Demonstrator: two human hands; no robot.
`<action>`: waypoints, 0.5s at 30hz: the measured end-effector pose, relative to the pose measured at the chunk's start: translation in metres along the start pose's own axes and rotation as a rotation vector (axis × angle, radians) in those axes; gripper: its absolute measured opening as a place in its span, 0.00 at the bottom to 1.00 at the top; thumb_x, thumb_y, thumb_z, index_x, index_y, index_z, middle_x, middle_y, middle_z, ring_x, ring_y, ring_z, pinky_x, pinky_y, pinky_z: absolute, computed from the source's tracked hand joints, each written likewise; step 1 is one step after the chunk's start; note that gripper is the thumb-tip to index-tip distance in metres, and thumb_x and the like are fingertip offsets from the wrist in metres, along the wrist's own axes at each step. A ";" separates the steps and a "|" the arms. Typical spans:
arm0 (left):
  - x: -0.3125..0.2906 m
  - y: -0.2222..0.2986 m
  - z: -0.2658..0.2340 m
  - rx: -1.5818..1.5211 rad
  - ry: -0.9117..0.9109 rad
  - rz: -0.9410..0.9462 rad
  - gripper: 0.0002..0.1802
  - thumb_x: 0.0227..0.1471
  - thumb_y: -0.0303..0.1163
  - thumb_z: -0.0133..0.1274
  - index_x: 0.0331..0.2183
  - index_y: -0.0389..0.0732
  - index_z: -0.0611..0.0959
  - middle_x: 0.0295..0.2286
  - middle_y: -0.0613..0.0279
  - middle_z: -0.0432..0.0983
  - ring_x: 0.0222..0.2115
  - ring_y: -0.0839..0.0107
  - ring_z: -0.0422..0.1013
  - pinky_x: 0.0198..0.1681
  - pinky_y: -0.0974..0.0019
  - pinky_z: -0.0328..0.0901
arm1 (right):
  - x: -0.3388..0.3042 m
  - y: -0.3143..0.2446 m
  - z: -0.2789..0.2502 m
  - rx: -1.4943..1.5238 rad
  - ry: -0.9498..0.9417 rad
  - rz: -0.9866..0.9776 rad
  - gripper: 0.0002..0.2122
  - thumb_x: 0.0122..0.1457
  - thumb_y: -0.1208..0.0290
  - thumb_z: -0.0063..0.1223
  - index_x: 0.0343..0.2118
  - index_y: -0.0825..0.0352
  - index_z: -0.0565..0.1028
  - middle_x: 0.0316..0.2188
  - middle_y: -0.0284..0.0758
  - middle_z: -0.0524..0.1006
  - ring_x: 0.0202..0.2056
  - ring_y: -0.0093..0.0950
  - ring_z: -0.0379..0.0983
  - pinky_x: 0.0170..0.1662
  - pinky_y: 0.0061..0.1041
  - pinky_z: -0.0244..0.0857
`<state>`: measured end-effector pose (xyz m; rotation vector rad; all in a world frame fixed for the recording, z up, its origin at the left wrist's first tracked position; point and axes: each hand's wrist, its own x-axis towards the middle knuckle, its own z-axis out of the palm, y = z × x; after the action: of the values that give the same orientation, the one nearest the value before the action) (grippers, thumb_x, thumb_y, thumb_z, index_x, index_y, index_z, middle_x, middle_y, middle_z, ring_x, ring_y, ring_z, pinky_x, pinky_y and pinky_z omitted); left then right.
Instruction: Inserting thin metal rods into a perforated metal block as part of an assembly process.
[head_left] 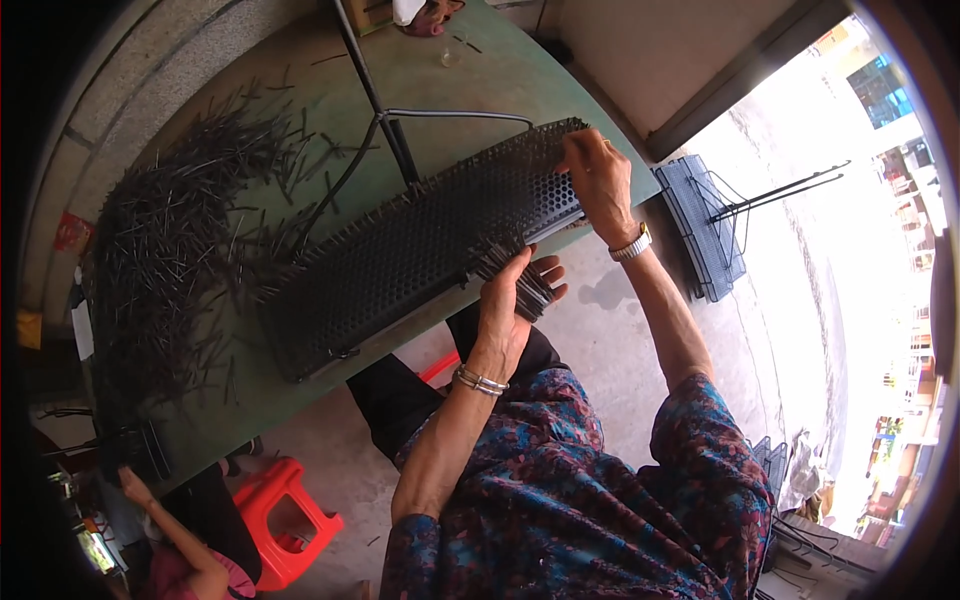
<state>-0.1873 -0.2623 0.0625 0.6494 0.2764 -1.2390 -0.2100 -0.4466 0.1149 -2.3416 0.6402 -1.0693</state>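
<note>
A long black perforated panel [400,255] lies slantwise along the table's near edge. Dark strips stick up in a row along its far edge. My left hand [505,305] is closed around a bundle of thin black strips [532,292], beside the panel's near edge. At the panel's right end, my right hand [600,180] has its fingers pinched together over the far corner. Whatever lies between those fingertips is too small to make out.
Loose black strips [170,230] are heaped on the green table [480,80] at the left. A black metal rod frame [385,115] rises behind the panel. Similar panels [700,225] stand on the floor at right. A red stool [285,525] and another person's hand [135,487] are at lower left.
</note>
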 end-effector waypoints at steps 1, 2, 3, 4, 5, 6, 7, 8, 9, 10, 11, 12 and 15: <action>0.000 0.000 0.000 0.000 0.000 0.000 0.12 0.57 0.35 0.51 0.42 0.42 0.76 0.35 0.53 0.77 0.37 0.60 0.75 0.43 0.50 0.70 | 0.000 -0.001 0.000 0.021 -0.005 0.007 0.05 0.59 0.73 0.51 0.34 0.69 0.74 0.21 0.37 0.78 0.24 0.27 0.78 0.29 0.24 0.68; 0.000 0.000 0.002 0.017 0.015 0.009 0.11 0.57 0.35 0.51 0.41 0.42 0.76 0.34 0.53 0.78 0.35 0.62 0.74 0.42 0.52 0.71 | 0.000 -0.002 0.000 0.040 -0.009 0.016 0.05 0.59 0.73 0.51 0.33 0.69 0.74 0.21 0.37 0.78 0.24 0.28 0.77 0.29 0.25 0.67; -0.001 0.000 0.003 0.034 0.031 0.019 0.10 0.57 0.35 0.51 0.40 0.42 0.77 0.34 0.54 0.78 0.33 0.65 0.74 0.41 0.54 0.71 | 0.001 -0.002 0.000 0.040 -0.008 0.016 0.05 0.59 0.73 0.51 0.33 0.69 0.74 0.21 0.37 0.78 0.24 0.28 0.77 0.29 0.25 0.67; -0.002 0.000 0.003 0.035 0.030 0.018 0.10 0.57 0.35 0.51 0.40 0.42 0.77 0.34 0.54 0.78 0.33 0.65 0.74 0.41 0.54 0.71 | 0.003 -0.002 0.001 0.041 -0.019 0.009 0.06 0.59 0.72 0.50 0.33 0.70 0.74 0.21 0.38 0.78 0.24 0.29 0.77 0.29 0.25 0.68; -0.004 0.001 0.004 0.063 0.039 0.029 0.09 0.57 0.35 0.51 0.39 0.43 0.77 0.33 0.54 0.78 0.30 0.68 0.73 0.38 0.56 0.71 | 0.005 -0.001 0.001 0.043 -0.029 0.002 0.06 0.59 0.72 0.50 0.33 0.70 0.74 0.21 0.38 0.78 0.24 0.29 0.77 0.30 0.25 0.68; -0.005 0.002 0.005 0.092 0.047 0.041 0.08 0.57 0.35 0.51 0.37 0.43 0.77 0.32 0.55 0.79 0.27 0.71 0.72 0.36 0.58 0.71 | 0.006 -0.001 0.001 0.042 -0.027 0.002 0.06 0.59 0.72 0.50 0.33 0.70 0.74 0.21 0.38 0.78 0.24 0.29 0.77 0.30 0.25 0.68; -0.005 0.002 0.006 0.093 0.045 0.041 0.08 0.57 0.35 0.51 0.37 0.43 0.77 0.32 0.55 0.79 0.27 0.71 0.72 0.36 0.58 0.71 | 0.007 -0.002 0.000 0.026 -0.042 0.014 0.07 0.59 0.71 0.49 0.33 0.70 0.74 0.22 0.38 0.78 0.24 0.30 0.77 0.30 0.26 0.68; -0.006 0.003 0.007 0.083 0.059 0.046 0.08 0.56 0.35 0.51 0.37 0.43 0.76 0.31 0.53 0.79 0.24 0.72 0.70 0.32 0.61 0.71 | 0.008 -0.002 0.001 0.012 -0.058 0.025 0.07 0.59 0.71 0.49 0.33 0.70 0.74 0.22 0.39 0.78 0.24 0.30 0.78 0.30 0.26 0.68; -0.007 0.003 0.008 0.074 0.072 0.051 0.08 0.56 0.34 0.51 0.36 0.42 0.75 0.29 0.52 0.79 0.21 0.73 0.68 0.27 0.64 0.71 | 0.007 -0.002 0.001 0.013 -0.057 0.023 0.07 0.59 0.71 0.49 0.33 0.70 0.74 0.22 0.39 0.78 0.24 0.30 0.78 0.30 0.26 0.68; -0.006 0.003 0.007 0.074 0.072 0.053 0.08 0.56 0.34 0.51 0.36 0.42 0.75 0.29 0.52 0.79 0.21 0.73 0.68 0.27 0.64 0.71 | 0.006 0.000 0.003 -0.008 -0.081 0.036 0.07 0.59 0.71 0.49 0.32 0.69 0.74 0.21 0.39 0.78 0.24 0.31 0.77 0.30 0.27 0.67; -0.006 0.003 0.006 0.084 0.063 0.045 0.07 0.56 0.35 0.52 0.36 0.44 0.76 0.30 0.54 0.79 0.21 0.74 0.69 0.29 0.63 0.70 | 0.005 0.001 0.003 -0.031 -0.104 0.051 0.06 0.59 0.71 0.48 0.32 0.69 0.74 0.21 0.39 0.78 0.24 0.32 0.77 0.30 0.27 0.67; -0.006 0.003 0.005 0.093 0.055 0.037 0.06 0.56 0.35 0.52 0.35 0.46 0.77 0.30 0.56 0.79 0.21 0.75 0.69 0.31 0.63 0.70 | 0.003 0.006 0.004 -0.031 -0.103 0.051 0.06 0.59 0.71 0.48 0.32 0.69 0.74 0.21 0.39 0.78 0.24 0.32 0.77 0.30 0.27 0.67; -0.005 0.002 0.002 0.098 0.045 0.059 0.06 0.56 0.35 0.53 0.35 0.46 0.77 0.30 0.55 0.79 0.22 0.74 0.70 0.31 0.64 0.70 | 0.000 0.011 0.010 -0.100 -0.182 -0.055 0.06 0.58 0.72 0.49 0.32 0.69 0.74 0.21 0.38 0.75 0.25 0.34 0.75 0.29 0.30 0.66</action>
<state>-0.1872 -0.2590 0.0679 0.7662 0.2334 -1.1877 -0.2047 -0.4526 0.1030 -2.5197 0.5761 -0.8516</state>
